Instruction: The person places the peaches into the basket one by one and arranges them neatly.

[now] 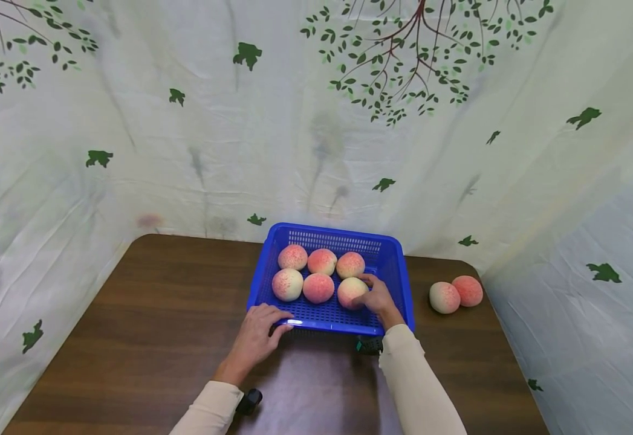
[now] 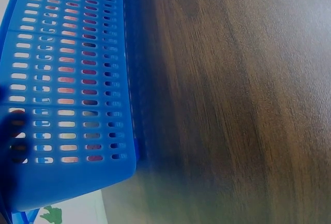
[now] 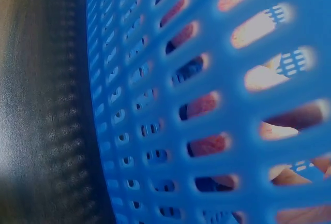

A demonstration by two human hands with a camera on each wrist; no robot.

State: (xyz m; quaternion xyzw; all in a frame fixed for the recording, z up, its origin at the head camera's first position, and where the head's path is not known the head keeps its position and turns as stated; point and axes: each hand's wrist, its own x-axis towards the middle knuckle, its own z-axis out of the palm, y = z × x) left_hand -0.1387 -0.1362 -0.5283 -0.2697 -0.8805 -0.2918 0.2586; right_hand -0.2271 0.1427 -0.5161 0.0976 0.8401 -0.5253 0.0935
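Note:
A blue plastic basket (image 1: pixel 389 241) with slotted walls stands on the table, holding several peaches in two rows. Inside it, at the front right, my right hand (image 1: pixel 377 299) grips a pale yellow-and-pink peach (image 1: pixel 352 293), thumb and fingers on either side. My left hand (image 1: pixel 259 332) holds the basket's near rim toward the left corner, fingers above and thumb on the near side. In the left wrist view, the slotted basket wall (image 2: pixel 67 180) fills the left, with blurred dark fingers at the edge. Through the slots of the basket wall (image 3: pixel 227 84) in the right wrist view, peaches and parts of fingers show.
Two more peaches, one paler (image 1: pixel 444 298) and one redder (image 1: pixel 467 291), sit side by side on the brown wooden table (image 1: pixel 169 302), right of the basket. A pale curtain (image 1: pixel 272 139) with printed leaves and branches hangs behind the table and along its sides.

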